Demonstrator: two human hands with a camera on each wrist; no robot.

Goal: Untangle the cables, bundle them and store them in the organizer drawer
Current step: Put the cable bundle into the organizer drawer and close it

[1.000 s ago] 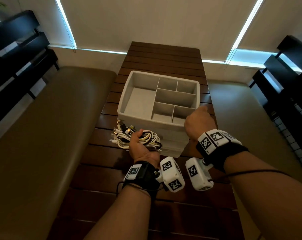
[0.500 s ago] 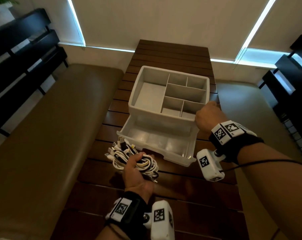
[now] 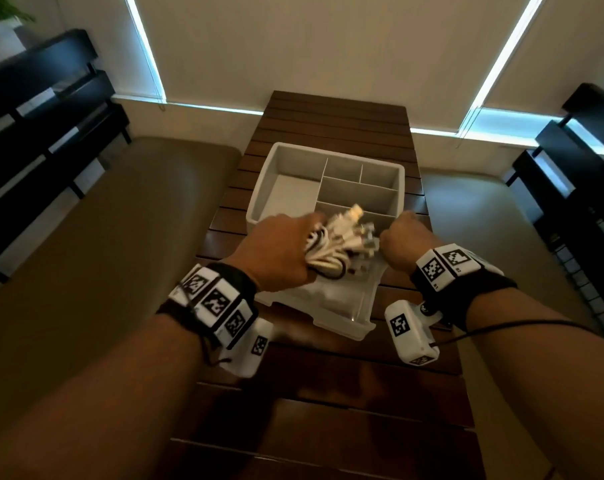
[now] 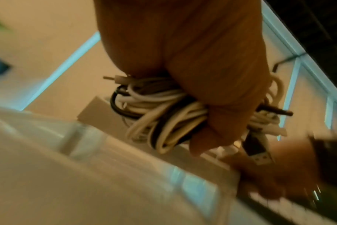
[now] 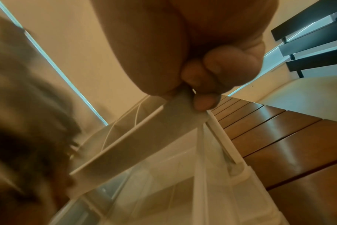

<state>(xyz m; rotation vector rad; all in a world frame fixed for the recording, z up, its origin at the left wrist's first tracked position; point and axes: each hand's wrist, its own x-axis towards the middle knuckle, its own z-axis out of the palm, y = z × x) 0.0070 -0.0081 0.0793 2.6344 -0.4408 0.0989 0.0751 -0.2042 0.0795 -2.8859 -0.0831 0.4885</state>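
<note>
1. Left hand (image 3: 279, 252) is wrapped tight around the cable bundle (image 3: 331, 249); white and black loops bulge below the fingers (image 4: 217, 109), plug ends stick out past the knuckles toward the right hand.
2. Change: half a second ago that hand held the bundle low over the table (image 3: 328, 126), nearer the body than the drawer; now it has carried the bundle forward and up, right above the pulled-out drawer (image 3: 345, 306); bundle not yet released, whether it touches the drawer floor cannot be told.
3. Meaning: untangling and bundling look done; this is the storing step, only the drop and the drawer push-in remain, by my read.
4. Right hand (image 3: 406, 242) is curled onto the near right corner of the organizer (image 3: 399, 174); right wrist view shows fingertips (image 5: 204, 102) hooked on the rim there, bracing the box; same spot as half a second ago.
5. Versus one second ago: drawer was shut then and the bundle lay pressed at the organizer's front; drawer now stands open toward the body, just under the left hand.
6. Top tray compartments beyond both hands hold nothing visible; left wrist view is motion-blurred.
7. Risk guess: loose plug ends may overhang the drawer edge and jam closing.
</note>
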